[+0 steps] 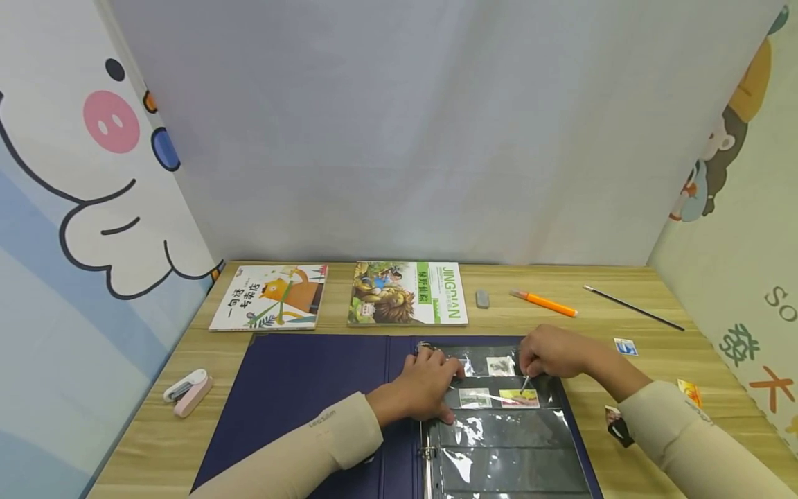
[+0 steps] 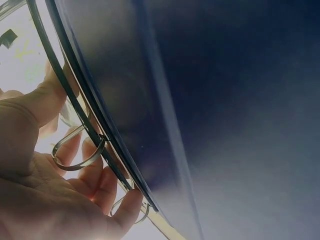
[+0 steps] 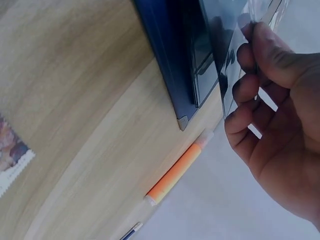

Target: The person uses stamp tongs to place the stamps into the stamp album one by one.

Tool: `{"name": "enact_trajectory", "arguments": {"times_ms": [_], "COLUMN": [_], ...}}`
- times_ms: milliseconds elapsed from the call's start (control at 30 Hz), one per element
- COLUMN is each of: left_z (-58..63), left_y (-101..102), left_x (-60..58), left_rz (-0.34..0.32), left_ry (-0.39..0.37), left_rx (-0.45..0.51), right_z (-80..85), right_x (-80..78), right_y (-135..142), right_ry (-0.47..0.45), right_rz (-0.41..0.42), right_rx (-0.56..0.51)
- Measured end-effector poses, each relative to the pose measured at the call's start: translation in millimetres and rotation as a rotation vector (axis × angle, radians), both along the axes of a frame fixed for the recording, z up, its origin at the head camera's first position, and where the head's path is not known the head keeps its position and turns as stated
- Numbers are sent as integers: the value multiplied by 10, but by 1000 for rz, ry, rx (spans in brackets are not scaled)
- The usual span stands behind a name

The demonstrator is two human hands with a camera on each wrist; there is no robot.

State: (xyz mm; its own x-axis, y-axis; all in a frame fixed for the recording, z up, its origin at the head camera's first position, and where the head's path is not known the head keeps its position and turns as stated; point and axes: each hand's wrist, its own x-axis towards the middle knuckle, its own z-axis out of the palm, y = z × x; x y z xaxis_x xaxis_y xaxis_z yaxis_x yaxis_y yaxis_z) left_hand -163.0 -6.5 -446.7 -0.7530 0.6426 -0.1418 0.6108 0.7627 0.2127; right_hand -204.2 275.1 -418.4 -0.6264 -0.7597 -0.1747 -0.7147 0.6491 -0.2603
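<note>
A dark blue stamp album (image 1: 312,395) lies spread wide, with a black pocket page (image 1: 499,457) under clear strips on its right side. My left hand (image 1: 424,384) rests on the page's inner edge, fingers spread; the left wrist view shows it beside the metal rings (image 2: 80,165). My right hand (image 1: 551,352) pinches slim silvery tweezers (image 1: 526,382), mostly hidden by the fingers. Their tip is at a yellow and red stamp (image 1: 519,398) in the second row. Left of that sits a pale greenish stamp (image 1: 475,398), and above it a grey stamp (image 1: 501,366).
Loose on the table to the right are a blue stamp (image 1: 625,346), an orange stamp (image 1: 689,392) and a dark stamp (image 1: 618,431). Behind the album lie two books (image 1: 408,293) (image 1: 271,298), an eraser (image 1: 482,299), an orange pen (image 1: 545,303) and a thin brush (image 1: 632,307). A pink stapler (image 1: 189,392) stands left.
</note>
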Motion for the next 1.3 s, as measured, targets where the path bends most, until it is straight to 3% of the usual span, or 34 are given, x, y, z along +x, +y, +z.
{"name": "enact_trajectory", "arguments": {"times_ms": [100,233,533,667,833,1133,1300], "left_z": [2,18,63,92,102,63,51], "left_y": [4,0,-67,-96,-98,-49,-31], "left_x": [5,18,167,300,426,505,511], "left_rz": [2,-5,-57,-88,-121,-115,-104], "left_ry": [-1,3,25,30,33,126,129], "left_rx": [-3,-11,8,-17,-52,-84,-91], "right_z": [17,54,136,155,131,59,49], "right_x": [9,18,45,125,299,527,587], "right_y": [11,97,598,820,1095,1510,1685], "right_ry": [-14,-37,-32,-51,-161,-248,-321], "right_rz": [-15,-101,-307,-337,-365,-367,-441], "right_rx": [0,-15,-98,-103,-104,-93,-51]}}
